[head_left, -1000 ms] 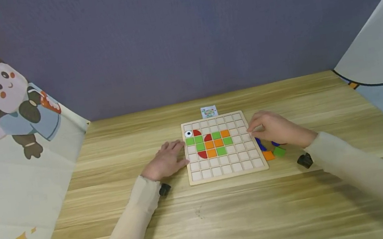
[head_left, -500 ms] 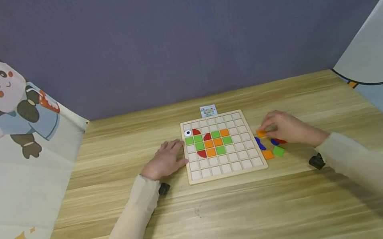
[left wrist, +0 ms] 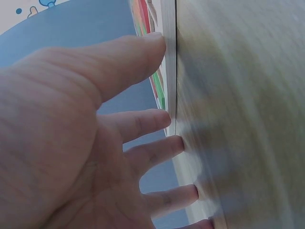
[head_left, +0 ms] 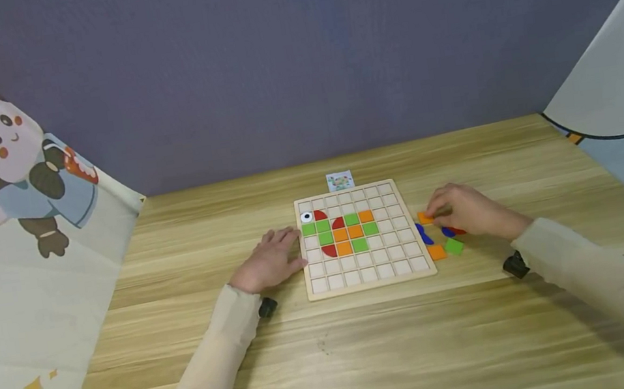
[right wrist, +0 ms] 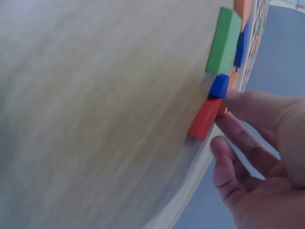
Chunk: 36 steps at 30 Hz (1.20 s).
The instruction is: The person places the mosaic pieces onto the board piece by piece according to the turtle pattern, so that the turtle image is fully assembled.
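Observation:
In the head view, a wooden grid board lies on the table, with green, orange and red pieces and a round eye tile set in its cells. My left hand rests at the board's left edge, fingers spread; in the left wrist view its thumb reaches the edge. To the right of the board, my right hand pinches an orange tile between thumb and fingers, low at the table. Beside those fingers lie a blue piece and a red piece.
Another orange tile, a green tile and a dark blue piece lie by the board's right edge. A small picture card lies behind the board. A dark wall panel stands at the table's back.
My right hand has moved right from the board's right edge to the orange tile, which now shows at its fingertips. The left hand and the pieces on the board have stayed put.

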### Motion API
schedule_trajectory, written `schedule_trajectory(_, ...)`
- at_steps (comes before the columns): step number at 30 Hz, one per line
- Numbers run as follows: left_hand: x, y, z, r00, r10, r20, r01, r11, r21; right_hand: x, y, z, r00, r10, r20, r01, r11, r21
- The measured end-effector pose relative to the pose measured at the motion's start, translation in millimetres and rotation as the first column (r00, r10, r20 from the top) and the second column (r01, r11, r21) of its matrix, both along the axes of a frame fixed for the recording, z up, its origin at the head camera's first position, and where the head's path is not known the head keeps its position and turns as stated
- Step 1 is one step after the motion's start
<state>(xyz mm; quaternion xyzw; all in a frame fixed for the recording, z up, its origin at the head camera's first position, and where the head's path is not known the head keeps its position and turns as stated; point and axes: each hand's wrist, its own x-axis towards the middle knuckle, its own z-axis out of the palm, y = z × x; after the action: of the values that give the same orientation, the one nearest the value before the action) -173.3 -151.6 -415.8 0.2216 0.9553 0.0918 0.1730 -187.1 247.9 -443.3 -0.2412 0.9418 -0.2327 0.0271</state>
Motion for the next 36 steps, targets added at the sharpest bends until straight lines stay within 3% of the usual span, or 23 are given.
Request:
schedule_trajectory(8, -1.3, -0.4, -1.5, 1.0, -0.004, -0.007, 0.004, 1.0, -0.007, -2.1, -1.0, 0.1, 0.999, -0.008, -0.053, 0.008, 1.0, 0.005)
schedule_trajectory(15, -0.5, 0.3, -0.1, 1.0, -0.006, -0.011, 0.006, 1.0, -0.004, 4.7, -17.4, 3.0, 0.987, 0.115, -0.109, -0.125, 0.989, -0.083)
schedule_trajectory(23, 0.4, 0.5, 0.6, 1.0, 0.004, -0.002, -0.004, 1.0, 0.002, 6.5, -51.6, 2.0, 0.97, 0.228, -0.08, -0.237, 0.965, -0.115)
schedule_trajectory(36, -0.6, 0.2, -1.7, 1.0, -0.004, -0.011, 0.004, 1.0, 0.005, 4.4, -85.2, 3.9, 0.957, 0.283, -0.056, -0.287, 0.952, -0.101)
